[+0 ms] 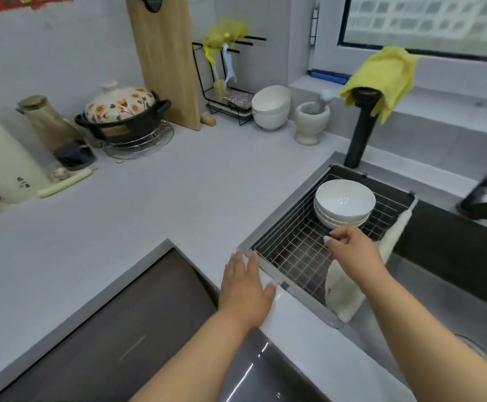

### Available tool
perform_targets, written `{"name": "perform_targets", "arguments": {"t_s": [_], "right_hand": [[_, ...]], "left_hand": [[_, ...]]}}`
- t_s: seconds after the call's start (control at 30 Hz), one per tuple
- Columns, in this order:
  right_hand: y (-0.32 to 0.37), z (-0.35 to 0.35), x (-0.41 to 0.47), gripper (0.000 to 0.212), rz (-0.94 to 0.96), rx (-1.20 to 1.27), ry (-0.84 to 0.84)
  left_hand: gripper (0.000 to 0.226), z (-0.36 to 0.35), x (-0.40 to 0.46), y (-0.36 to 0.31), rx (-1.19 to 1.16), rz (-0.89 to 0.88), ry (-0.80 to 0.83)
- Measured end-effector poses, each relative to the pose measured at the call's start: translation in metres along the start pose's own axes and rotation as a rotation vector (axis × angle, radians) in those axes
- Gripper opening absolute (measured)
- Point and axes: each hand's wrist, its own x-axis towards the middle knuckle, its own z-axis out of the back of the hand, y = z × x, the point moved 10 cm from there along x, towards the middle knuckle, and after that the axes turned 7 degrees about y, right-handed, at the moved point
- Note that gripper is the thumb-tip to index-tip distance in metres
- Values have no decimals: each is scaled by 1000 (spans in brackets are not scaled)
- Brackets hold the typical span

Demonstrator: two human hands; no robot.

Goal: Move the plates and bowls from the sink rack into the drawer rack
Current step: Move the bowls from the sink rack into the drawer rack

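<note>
Head camera, looking down at a kitchen corner. A stack of white bowls (344, 205) sits in the wire sink rack (291, 250), at its far end. The right hand (352, 247) hovers over the rack just in front of the stack, fingers loosely curled; something small and pale shows at its fingertips, but whether it is held is unclear. The left hand (246, 288) rests flat with fingers spread on the counter (155, 204) beside the rack, farther from the bowls. The drawer rack is not visible.
</note>
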Motion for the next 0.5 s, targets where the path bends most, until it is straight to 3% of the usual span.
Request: {"name": "perform_targets", "arguments": {"t_s": [0.33,0.5], "right_hand": [[-25,31,66,47,-59,-138,-82],[-35,34,99,39,-108,-281,-30]], "left_hand": [[82,-4,39,-18,265,6,-133],[80,-2,38,-19,242,-14,-161]]}}
